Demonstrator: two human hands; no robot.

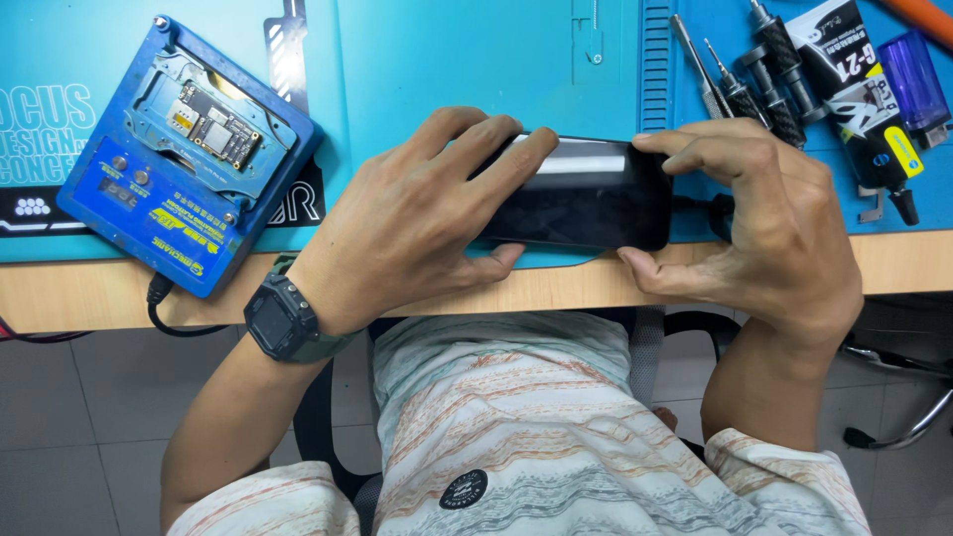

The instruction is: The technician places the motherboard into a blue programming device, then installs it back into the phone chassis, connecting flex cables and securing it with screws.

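The smartphone [586, 194] lies sideways between both hands, held over the near edge of the desk [556, 283], its dark glass side up. Much of it is hidden: the left hand [417, 223] covers its left end, fingers folded over the far long edge and thumb pressed against the near one, so that corner and end cannot be seen. The right hand [769, 233] clamps the right end, fingers curled over the top corner and thumb under the near corner. The screen is black and glossy, with a pale band of reflected light along its far edge; whether it is lit or off is hard to tell. The corners are rounded. A dark cable or plug [700, 208] seems to reach the right end, but the right hand hides the joint.

On the left wrist sits a dark square wristwatch [283, 320]. Beneath the phone a blue work mat [447, 60] covers the desk, its far part cut off by the frame. To the left, well apart, stands a blue heating platform [189, 159] with a small circuit board [213, 124] clamped on top; its black cord [159, 308] hangs off the desk edge. At the top right lie several screwdrivers [745, 84], a black glue tube [864, 99] and a purple lighter [913, 79], some cropped by the frame. The person's striped shirt [536, 427] fills the lower middle.
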